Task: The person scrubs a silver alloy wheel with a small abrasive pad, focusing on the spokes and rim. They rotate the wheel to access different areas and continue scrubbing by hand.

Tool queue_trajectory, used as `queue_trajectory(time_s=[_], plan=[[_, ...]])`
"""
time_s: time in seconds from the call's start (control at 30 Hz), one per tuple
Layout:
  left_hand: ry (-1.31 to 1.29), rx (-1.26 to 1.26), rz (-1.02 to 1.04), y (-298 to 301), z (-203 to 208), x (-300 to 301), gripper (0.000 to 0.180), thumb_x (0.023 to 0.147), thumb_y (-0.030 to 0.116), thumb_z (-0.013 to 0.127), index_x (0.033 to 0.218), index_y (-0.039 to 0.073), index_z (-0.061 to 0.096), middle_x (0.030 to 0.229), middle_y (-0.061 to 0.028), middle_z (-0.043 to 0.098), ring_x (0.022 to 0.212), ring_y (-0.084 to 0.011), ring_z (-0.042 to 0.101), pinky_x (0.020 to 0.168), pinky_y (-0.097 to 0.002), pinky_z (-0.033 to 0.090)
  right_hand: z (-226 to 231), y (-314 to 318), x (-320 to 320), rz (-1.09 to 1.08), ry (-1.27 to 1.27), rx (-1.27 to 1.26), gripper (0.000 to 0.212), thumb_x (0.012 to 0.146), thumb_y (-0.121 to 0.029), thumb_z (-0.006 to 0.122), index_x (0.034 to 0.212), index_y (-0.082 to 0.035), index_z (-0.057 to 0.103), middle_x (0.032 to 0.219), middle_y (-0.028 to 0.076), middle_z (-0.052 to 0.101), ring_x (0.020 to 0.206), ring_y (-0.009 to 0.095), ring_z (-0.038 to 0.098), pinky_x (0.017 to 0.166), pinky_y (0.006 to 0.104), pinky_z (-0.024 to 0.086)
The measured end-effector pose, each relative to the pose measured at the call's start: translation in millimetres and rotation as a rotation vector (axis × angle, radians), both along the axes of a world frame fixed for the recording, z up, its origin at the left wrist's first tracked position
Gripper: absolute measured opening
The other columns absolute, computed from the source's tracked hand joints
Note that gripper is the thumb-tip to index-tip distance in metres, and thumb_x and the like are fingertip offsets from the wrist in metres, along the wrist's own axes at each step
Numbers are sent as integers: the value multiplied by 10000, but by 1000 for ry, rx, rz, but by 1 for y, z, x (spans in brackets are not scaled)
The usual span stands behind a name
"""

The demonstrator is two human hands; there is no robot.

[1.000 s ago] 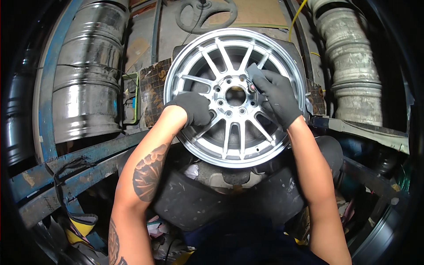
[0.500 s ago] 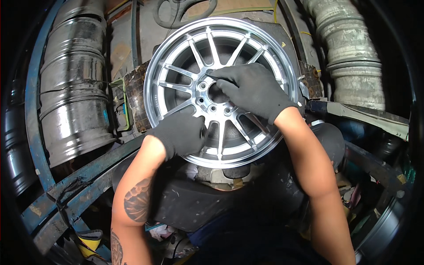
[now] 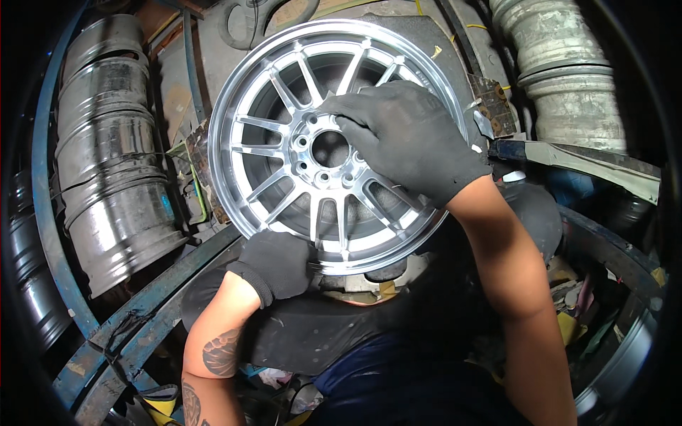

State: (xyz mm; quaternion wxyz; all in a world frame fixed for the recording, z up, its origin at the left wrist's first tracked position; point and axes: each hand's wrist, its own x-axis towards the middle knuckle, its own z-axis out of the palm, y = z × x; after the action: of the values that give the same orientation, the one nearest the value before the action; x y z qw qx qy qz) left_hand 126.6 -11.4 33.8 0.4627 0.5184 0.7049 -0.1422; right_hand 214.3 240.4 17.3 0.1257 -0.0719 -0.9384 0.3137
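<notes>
A bare silver alloy wheel (image 3: pixel 341 220) with paired spokes lies face up in front of me, tilted toward my lap. Both my hands wear dark grey gloves. My right hand (image 3: pixel 405 135) reaches over the right side of the spokes, its fingertips pinched together just above the centre bore. A small, thin grey piece (image 3: pixel 329 98) sticks out from those fingertips against the hub; its kind is hard to make out. At the lower left edge, my left hand (image 3: pixel 279 263) closes around the wheel's outer lip, fingers mostly hidden.
Stacked silver wheel barrels (image 3: pixel 114 142) line the left side, behind a blue metal frame (image 3: pixel 160 287). More dull, worn barrels (image 3: pixel 568 78) stand at the right. Beyond the wheel lies a grey steering wheel (image 3: pixel 238 32). Another wheel rim (image 3: pixel 618 369) shows at the lower right.
My left hand has moved down from the spokes to the outer lip. The wheel has turned a little and sits further left in view. My right hand stays by the hub.
</notes>
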Motion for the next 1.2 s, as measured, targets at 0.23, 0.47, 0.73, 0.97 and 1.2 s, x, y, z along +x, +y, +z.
queue_trajectory(time_s=[0.23,0.47,0.73,0.97,1.2], plan=[[96,-23,56,-5,9,-23,261,837,247,684,1043,179,830,892,-174,768,827,-390,751,768,-498,609,2,6,2,5,-70,-14,285,1008,-240,639,1218,-104,775,1123,132,781,1029,348,732,940,469,564],[27,10,26,-16,7,-14,275,837,240,686,1055,145,825,901,-216,757,840,-397,750,788,-487,612,5,3,1,33,-153,0,310,1010,-234,630,1270,-114,749,1144,130,777,1058,335,727,972,474,557],[59,-51,159,-17,7,-26,318,842,266,699,1127,182,813,925,-195,766,894,-392,750,819,-491,599,-2,4,3,25,-148,19,327,1018,-251,607,1286,-121,743,1170,133,766,1102,337,717,1013,481,541],[19,-10,-7,-19,-1,-8,295,883,333,694,1092,161,812,928,-187,771,895,-389,755,803,-489,603,21,14,3,-75,-424,40,337,1007,-252,602,1284,-135,751,1214,138,756,1125,349,707,1019,471,539],[15,-3,115,-17,4,-16,299,871,258,678,1110,113,786,933,-201,759,885,-411,741,813,-497,600,20,48,39,-161,-291,193,313,1008,-274,625,1236,-124,779,1183,162,760,1133,351,705,1033,462,532]])
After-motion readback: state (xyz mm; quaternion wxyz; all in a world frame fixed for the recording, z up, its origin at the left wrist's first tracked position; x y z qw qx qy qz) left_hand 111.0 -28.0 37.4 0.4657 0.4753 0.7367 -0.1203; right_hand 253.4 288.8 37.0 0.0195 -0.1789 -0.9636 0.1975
